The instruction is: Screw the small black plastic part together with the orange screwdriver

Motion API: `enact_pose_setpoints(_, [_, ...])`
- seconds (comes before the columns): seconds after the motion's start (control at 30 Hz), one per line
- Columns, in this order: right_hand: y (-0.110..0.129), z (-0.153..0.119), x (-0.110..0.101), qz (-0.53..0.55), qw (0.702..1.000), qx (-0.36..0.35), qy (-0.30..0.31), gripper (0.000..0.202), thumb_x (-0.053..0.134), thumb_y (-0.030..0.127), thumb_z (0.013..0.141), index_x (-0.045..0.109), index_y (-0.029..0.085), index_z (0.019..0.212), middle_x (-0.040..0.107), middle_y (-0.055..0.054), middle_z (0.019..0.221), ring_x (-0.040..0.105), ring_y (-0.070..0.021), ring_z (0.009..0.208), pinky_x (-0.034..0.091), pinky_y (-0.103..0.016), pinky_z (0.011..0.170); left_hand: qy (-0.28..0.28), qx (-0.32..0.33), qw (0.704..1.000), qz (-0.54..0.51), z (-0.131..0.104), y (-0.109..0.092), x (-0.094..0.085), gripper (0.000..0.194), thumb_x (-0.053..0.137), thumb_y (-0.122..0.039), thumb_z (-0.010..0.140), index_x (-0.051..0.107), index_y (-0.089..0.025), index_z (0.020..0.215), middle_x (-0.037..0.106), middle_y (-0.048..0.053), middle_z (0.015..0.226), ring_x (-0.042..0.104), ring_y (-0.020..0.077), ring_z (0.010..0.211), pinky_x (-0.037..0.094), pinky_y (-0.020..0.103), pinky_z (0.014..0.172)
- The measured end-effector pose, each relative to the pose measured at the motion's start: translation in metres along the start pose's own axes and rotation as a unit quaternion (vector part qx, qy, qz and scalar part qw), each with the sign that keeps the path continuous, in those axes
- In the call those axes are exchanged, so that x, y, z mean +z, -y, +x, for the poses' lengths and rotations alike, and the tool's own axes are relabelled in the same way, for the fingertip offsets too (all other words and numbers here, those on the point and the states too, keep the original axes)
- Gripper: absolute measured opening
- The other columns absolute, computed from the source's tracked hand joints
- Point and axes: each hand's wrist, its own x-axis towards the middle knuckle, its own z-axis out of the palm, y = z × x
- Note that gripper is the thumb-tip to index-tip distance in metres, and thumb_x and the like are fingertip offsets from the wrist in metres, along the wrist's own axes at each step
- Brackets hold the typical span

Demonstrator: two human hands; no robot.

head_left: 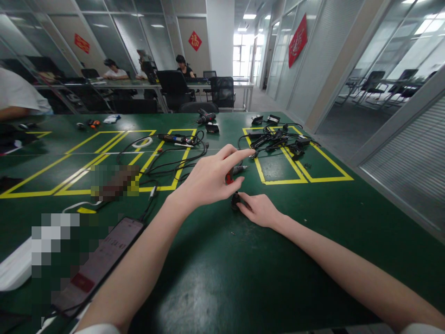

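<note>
My left hand (219, 174) is raised over the middle of the green table (208, 260), its thumb and index finger spread apart with nothing seen between them. Behind its fingers lies a red and black tool (239, 170) with a pointed tip, partly hidden by the hand. My right hand (259, 209) is just below and to the right, its fingers closed on a small black part (235, 200) at the table surface. A tiny fragment (232, 233) lies nearer to me.
Black cables and parts (278, 139) are heaped at the back right. Wires and a tool (177, 139) lie at the back left, a black drill (206, 117) at the far edge. A phone (104, 260) lies beside my left forearm. People sit beyond.
</note>
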Motion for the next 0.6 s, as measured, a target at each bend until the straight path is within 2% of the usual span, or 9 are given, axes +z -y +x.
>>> enact_pose_setpoints(0.1, [0.0004,0.0003,0.0002,0.0,1.0,0.002,0.002,0.037,0.044,0.036,0.107,0.058,0.016,0.134,0.081,-0.01,0.1,0.077,-0.0239,0.083,0.039,-0.029,0.065,0.0,0.006,1.0,-0.004,0.0002,-0.0003,-0.0002,0.062,0.054,-0.012,0.088,0.046,-0.026,0.148,0.059,0.006,0.124,0.063,0.0125,0.08,0.049,0.025,0.071])
enact_pose_setpoints(0.27, [0.0007,0.0002,0.0003,0.001,1.0,0.002,0.004,0.036,0.044,0.037,0.107,0.058,0.016,0.133,0.081,-0.01,0.1,0.076,-0.0229,0.083,0.039,-0.028,0.066,-0.005,-0.005,1.0,-0.002,-0.0002,-0.0006,-0.0001,0.059,0.057,-0.02,0.091,0.046,-0.026,0.148,0.059,0.006,0.122,0.063,0.0124,0.078,0.049,0.024,0.068])
enact_pose_setpoints(0.4, [0.0005,0.0001,-0.0001,0.001,1.0,0.002,0.002,0.037,0.045,0.037,0.107,0.058,0.015,0.134,0.081,-0.01,0.101,0.077,-0.0236,0.084,0.039,-0.029,0.066,-0.001,0.001,1.0,-0.002,-0.0003,-0.0007,-0.0005,0.064,0.053,-0.013,0.088,0.044,-0.026,0.15,0.06,0.005,0.122,0.063,0.0125,0.08,0.048,0.024,0.069])
enact_pose_setpoints(0.53, [0.0,0.0004,0.0001,0.002,1.0,0.0,0.001,0.036,0.044,0.036,0.107,0.058,0.016,0.134,0.081,-0.01,0.101,0.077,-0.0239,0.083,0.04,-0.029,0.066,-0.004,-0.003,1.0,0.011,0.0,-0.001,-0.0012,0.06,0.057,-0.022,0.091,0.045,-0.026,0.15,0.06,0.006,0.121,0.062,0.0127,0.076,0.048,0.026,0.068])
enact_pose_setpoints(0.6, [-0.0004,0.0007,0.0008,0.003,1.0,-0.001,0.001,0.036,0.044,0.036,0.107,0.059,0.016,0.133,0.081,-0.01,0.1,0.077,-0.0241,0.083,0.04,-0.029,0.066,-0.005,0.007,1.0,0.016,0.0001,-0.0011,-0.0014,0.061,0.058,-0.02,0.088,0.046,-0.025,0.148,0.06,0.006,0.123,0.062,0.014,0.079,0.049,0.027,0.072])
